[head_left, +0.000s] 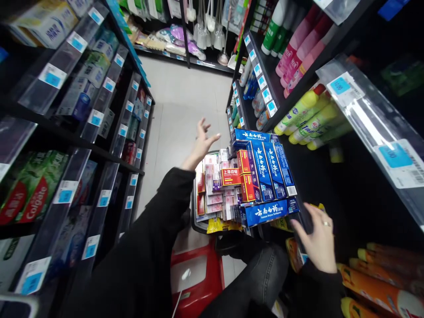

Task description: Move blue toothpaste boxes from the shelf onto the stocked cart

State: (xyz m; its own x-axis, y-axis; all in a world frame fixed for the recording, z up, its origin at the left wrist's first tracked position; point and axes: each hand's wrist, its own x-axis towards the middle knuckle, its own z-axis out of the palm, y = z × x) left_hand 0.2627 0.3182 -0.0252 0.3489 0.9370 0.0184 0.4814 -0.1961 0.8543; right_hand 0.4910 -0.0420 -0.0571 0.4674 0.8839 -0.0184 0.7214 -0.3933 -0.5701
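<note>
My left hand (203,143) is raised over the aisle floor with its fingers apart and nothing in it. Just below it stands a dark basket (194,221) packed with small boxes. Red and yellow soap boxes (231,176) lie in its middle, among pale pink and white boxes (214,199). Several blue toothpaste boxes (265,170) fill the right side, with one blue box laid across the near end (266,213). My right hand (318,236), a ring on one finger, hovers beside the basket's right edge, fingers spread and holding nothing.
Shelves of toothpaste (36,190) line the left. On the right, shelves hold yellow bottles (308,115), pink bottles (303,48) and orange bottles (374,282). A red plastic stool (212,269) stands by my knee. Brushes and utensils hang on the far rack (208,26).
</note>
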